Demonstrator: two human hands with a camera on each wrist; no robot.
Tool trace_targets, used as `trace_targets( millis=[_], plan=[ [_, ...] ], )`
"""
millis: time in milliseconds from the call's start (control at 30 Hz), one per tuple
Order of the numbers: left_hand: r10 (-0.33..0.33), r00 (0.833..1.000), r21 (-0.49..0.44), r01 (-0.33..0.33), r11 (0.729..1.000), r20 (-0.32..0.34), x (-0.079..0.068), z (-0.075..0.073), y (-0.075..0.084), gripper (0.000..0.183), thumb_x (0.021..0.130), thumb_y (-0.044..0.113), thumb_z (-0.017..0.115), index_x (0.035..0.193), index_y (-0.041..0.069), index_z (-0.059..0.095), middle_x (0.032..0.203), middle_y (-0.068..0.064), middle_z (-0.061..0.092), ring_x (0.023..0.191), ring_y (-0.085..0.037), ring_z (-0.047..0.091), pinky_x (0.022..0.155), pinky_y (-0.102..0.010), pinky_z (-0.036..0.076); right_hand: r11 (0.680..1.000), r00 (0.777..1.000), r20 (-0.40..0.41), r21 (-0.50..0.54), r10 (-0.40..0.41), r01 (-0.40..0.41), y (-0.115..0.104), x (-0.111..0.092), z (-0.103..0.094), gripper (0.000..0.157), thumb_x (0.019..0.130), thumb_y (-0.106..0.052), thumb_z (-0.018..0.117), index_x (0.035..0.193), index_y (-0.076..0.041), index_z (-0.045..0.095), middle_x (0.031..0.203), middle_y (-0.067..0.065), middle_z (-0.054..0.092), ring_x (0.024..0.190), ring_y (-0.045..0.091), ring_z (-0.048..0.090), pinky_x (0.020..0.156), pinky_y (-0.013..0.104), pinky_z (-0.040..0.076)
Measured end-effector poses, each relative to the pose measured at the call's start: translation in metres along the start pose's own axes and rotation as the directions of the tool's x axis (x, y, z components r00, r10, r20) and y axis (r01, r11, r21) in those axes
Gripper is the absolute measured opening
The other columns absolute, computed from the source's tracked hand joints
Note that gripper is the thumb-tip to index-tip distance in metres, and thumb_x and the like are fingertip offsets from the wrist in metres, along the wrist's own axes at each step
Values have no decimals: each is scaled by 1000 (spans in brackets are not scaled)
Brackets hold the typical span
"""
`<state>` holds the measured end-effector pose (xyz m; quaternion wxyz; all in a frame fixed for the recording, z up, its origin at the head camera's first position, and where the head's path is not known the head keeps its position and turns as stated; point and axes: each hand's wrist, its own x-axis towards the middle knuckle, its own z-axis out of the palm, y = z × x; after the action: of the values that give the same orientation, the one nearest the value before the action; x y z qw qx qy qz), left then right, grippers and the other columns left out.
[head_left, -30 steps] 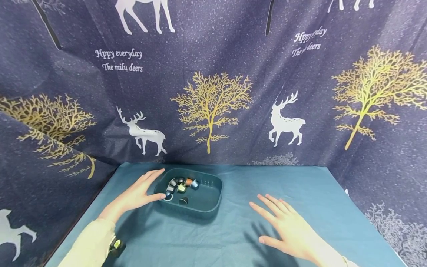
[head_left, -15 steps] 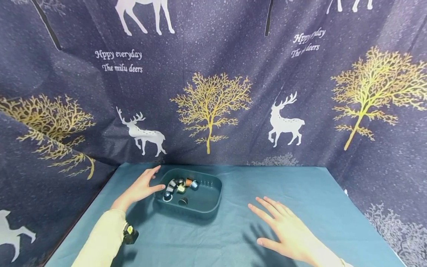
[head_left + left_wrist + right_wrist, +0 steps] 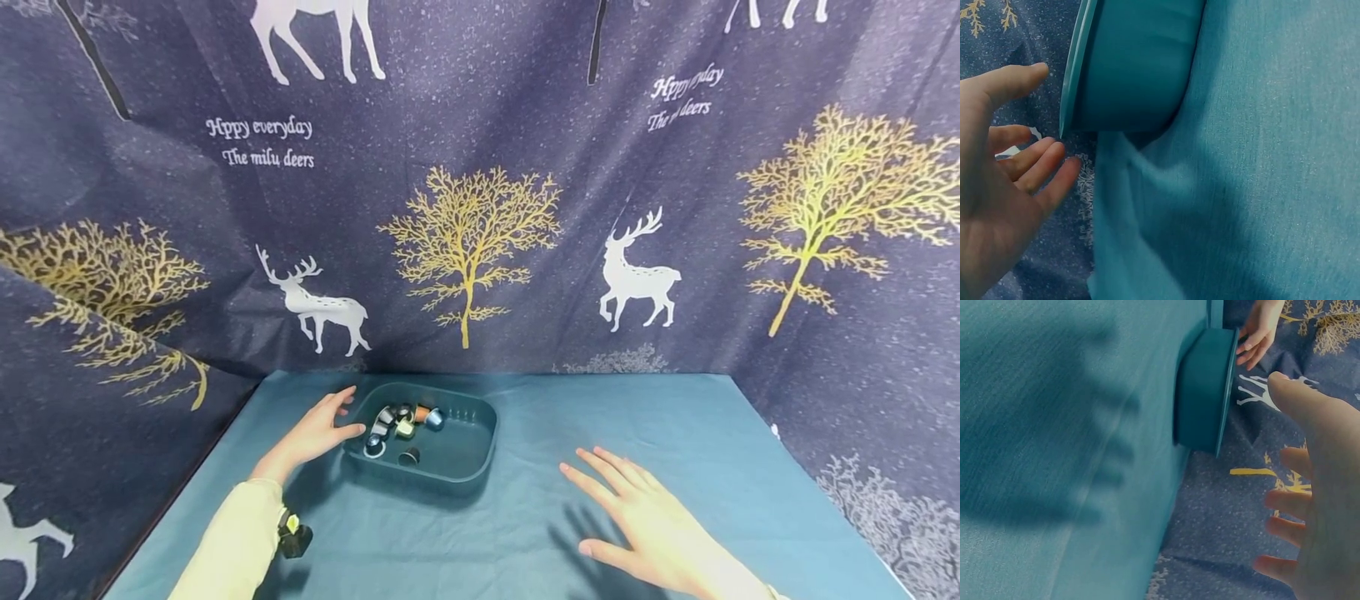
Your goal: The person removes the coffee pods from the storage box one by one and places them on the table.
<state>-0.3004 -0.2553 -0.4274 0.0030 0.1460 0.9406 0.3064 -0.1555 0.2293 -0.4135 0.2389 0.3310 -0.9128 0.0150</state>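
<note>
Left of the tray [image 3: 457, 450] hovers the left hand [image 3: 311, 432], fingers loosely parted, while right of it the right hand [image 3: 648, 525] is spread, both holding nothing, and with pods [image 3: 405, 427] mostly bunched inside the tray's left half, gentle, level handling looks safest.

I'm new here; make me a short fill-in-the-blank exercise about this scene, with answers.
1. The bare hand nearer the dark teal, round-cornered tray is the person's ____ one.
2. The small orange capsule lies ____ the tray.
3. The spread-fingered right hand holds ____.
4. The deer on the dark blue fabric backdrop are ____.

Missing words: left; inside; nothing; white.
</note>
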Motion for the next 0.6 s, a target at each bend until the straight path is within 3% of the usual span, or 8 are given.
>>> trace_targets(
  millis=[200, 600],
  plan=[
    [-11, 1000, -13, 11, 1000, -9, 5, 3, -4, 71, 94, 20, 64, 148, -11, 31, 138, -31, 50, 117, -43, 57, 96, -54, 49, 1000, 1000, -23, 3, -13, 13, 1, 1, 2, 86, 81, -66, 67, 154, -34, 33, 153, -4, 45, 138, 23, 45, 112, 27, 15],
    [-16, 995, -47, 12, 999, -95, 8, 10, -1, 56, 85, 0, 59, 137, -16, 47, 121, -30, 63, 102, -38, 64, 88, -48, 53, 1000, 1000, -7, 2, -4, 4, -1, 4, 0, 86, 82, -65, 66, 155, -35, 31, 154, -5, 44, 139, 22, 44, 110, 28, 18]
  ],
)
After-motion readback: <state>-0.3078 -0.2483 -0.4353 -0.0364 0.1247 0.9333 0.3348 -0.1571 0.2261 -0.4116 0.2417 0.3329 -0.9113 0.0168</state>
